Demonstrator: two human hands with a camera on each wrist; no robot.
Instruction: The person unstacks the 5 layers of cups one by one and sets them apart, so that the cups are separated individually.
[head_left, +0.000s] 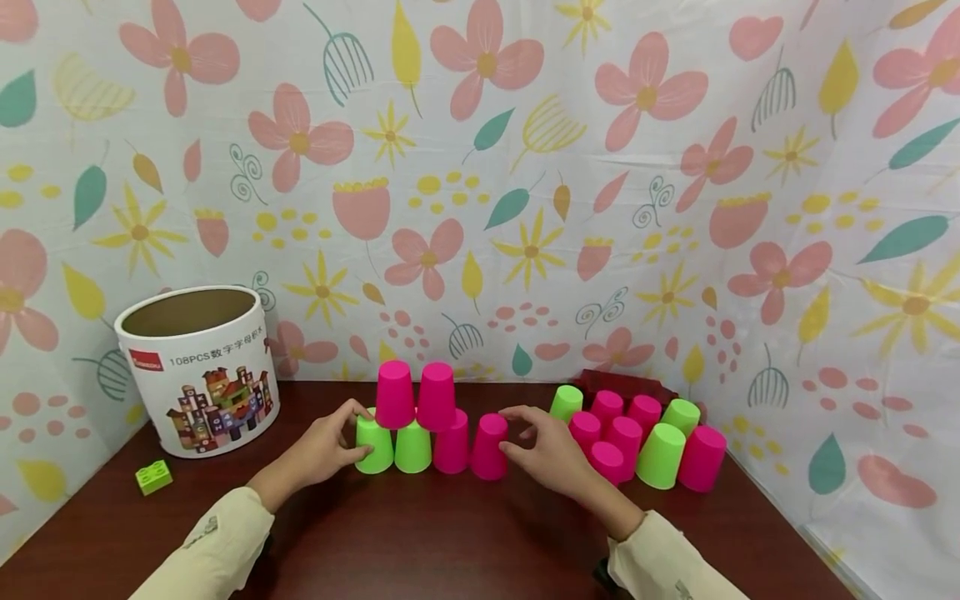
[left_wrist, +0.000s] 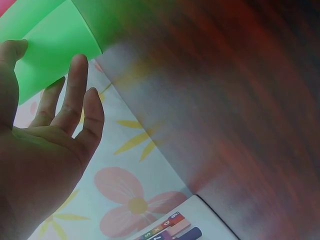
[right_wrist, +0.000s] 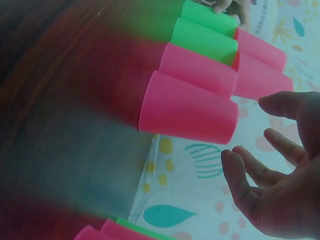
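Note:
A row of upside-down cups stands on the table: a left green cup [head_left: 374, 450], a second green cup [head_left: 412, 448], a pink cup [head_left: 452, 446] and, at the right end, another pink cup [head_left: 490, 447]. Two more pink cups, a left one [head_left: 394, 395] and a right one [head_left: 437, 397], rest on top of the row. My left hand [head_left: 326, 446] is at the leftmost green cup, its thumb against the side and the other fingers loosely spread. Beside the right-end pink cup, my right hand [head_left: 551, 450] has thumb and fingers spread, with a gap to the cup in the right wrist view.
Several pink and green cups [head_left: 624, 437] stand grouped at the right, with a dark red object [head_left: 626, 383] behind them. A white bucket [head_left: 198, 375] stands at the left, a green toy brick [head_left: 153, 477] before it. Patterned cloth [head_left: 480, 250] hangs behind the table.

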